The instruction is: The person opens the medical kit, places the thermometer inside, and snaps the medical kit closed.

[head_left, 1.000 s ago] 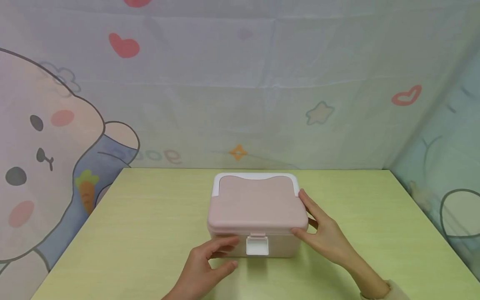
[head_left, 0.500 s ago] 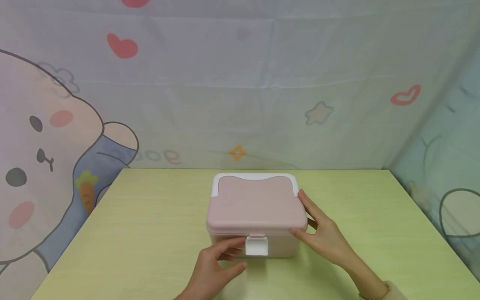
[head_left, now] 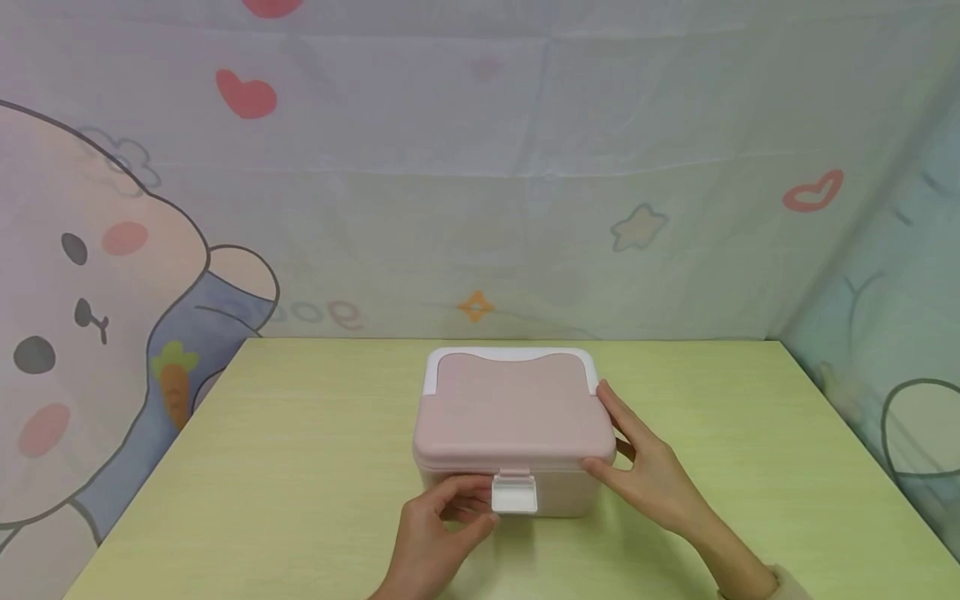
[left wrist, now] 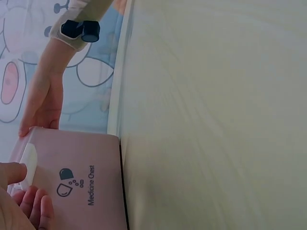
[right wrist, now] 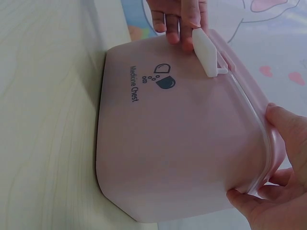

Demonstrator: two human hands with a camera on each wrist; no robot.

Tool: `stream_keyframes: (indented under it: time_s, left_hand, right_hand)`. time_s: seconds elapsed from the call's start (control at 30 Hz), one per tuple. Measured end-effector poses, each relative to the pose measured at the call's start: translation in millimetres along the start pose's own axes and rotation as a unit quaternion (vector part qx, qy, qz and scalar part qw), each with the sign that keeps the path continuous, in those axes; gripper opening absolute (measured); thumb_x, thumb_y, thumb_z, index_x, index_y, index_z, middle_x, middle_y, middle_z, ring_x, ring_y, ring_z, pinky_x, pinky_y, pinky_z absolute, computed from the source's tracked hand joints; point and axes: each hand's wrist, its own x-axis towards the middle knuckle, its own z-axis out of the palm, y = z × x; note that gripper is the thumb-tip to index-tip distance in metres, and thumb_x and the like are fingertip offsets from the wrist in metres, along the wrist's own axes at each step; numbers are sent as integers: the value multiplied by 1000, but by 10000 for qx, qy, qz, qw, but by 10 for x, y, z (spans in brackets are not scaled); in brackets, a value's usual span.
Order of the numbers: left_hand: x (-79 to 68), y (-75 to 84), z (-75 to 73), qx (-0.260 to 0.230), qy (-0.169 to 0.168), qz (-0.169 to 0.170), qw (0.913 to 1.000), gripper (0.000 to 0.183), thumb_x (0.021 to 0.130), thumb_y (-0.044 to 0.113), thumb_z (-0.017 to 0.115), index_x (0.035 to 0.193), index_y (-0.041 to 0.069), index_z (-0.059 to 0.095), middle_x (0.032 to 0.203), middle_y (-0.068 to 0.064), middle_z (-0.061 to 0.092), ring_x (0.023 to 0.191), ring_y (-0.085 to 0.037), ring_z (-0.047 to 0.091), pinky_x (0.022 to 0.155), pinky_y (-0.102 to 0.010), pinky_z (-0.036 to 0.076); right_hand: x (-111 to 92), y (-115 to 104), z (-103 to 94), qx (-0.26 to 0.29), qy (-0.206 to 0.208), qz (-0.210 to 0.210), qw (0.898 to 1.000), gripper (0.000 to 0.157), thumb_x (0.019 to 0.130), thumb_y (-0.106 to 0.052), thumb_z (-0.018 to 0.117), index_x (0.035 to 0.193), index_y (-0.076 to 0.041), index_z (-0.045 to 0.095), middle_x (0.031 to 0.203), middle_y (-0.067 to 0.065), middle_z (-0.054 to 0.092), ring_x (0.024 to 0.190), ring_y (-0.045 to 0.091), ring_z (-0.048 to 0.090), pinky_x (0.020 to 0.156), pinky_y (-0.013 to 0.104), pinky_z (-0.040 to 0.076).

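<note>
A pink medicine chest with a white handle on its lid sits on the table, lid down. Its front bears "Medicine Chest" lettering and a capsule drawing. The white front latch is tilted outward. At the latch's left edge, my left hand pinches with thumb and forefinger; its other fingers curl beneath. My right hand grips the chest's right front corner, thumb at the front and a finger along the lid's side edge. Its remaining fingers are partly hidden in the head view.
The pale yellow-green table extends to both sides of the chest. Behind it hangs a cloth backdrop printed with hearts, a star and a bear. Another cloth panel borders the right side.
My left hand has moved right along the chest's front to the latch, and its thumb and forefinger have closed on the edge. The latch tilts slightly further outward. My right hand stays put.
</note>
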Motion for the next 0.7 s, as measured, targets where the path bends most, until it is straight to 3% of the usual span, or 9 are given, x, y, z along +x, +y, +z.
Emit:
stream_keyframes:
  time_s: [0.2,0.4,0.7]
  left_hand:
    - [-13,9,39,-31,191,-293,9994,28,72,8,77,97,16,69,87,-1,68,81,-11,63,70,-23,53]
    - [-22,31,56,63,339,-229,9991,23,74,17,77,96,14,70,85,-1,69,77,-7,63,67,-21,53]
    - [-7,66,94,-109,620,-556,9965,18,75,18,77,91,12,70,89,-1,69,74,-6,63,66,-20,53]
  right_hand:
    - [-16,-2,9,61,33,-19,10000,83,81,-29,70,147,-27,20,152,1,21,132,24,34,94,21,44]
    - [-16,7,12,70,42,1,10000,83,81,-28,70,147,-28,20,152,0,20,132,24,35,93,14,42]
    - [-10,-12,9,105,-10,-7,9999,83,82,-27,70,147,-28,19,152,0,20,132,24,34,93,18,43]
